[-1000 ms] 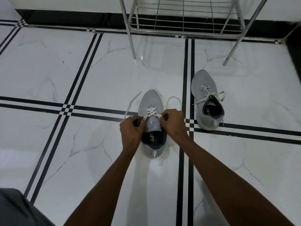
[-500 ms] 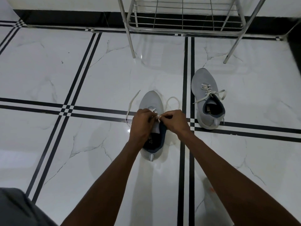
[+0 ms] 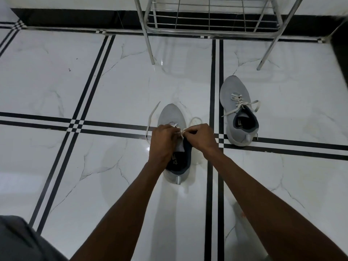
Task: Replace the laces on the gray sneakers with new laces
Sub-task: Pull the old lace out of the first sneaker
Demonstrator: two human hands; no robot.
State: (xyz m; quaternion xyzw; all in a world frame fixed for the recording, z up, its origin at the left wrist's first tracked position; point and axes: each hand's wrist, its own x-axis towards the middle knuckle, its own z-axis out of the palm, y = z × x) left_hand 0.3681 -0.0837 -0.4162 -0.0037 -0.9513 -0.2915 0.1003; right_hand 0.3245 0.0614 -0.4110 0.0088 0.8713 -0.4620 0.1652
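Observation:
A gray sneaker (image 3: 172, 114) stands on the white tiled floor in front of me, toe pointing away. My left hand (image 3: 162, 141) and my right hand (image 3: 202, 137) meet over its tongue, both pinching its white lace (image 3: 151, 117). One loose lace end trails off to the left of the toe, and a loop lies on the floor to the right. The hands hide the eyelets and most of the crossings. A second gray sneaker (image 3: 238, 110) sits apart to the right with its white lace (image 3: 240, 102) tied.
A metal wire rack (image 3: 209, 28) stands at the far side, its legs on the floor beyond the shoes. Black skirting runs along the wall. A patch of gray cloth (image 3: 20, 242) shows at the bottom left corner.
My hands have come together from the sneaker's two sides to its middle, over the tongue, and now cover the crossed lace that showed earlier. The view has shifted slightly.

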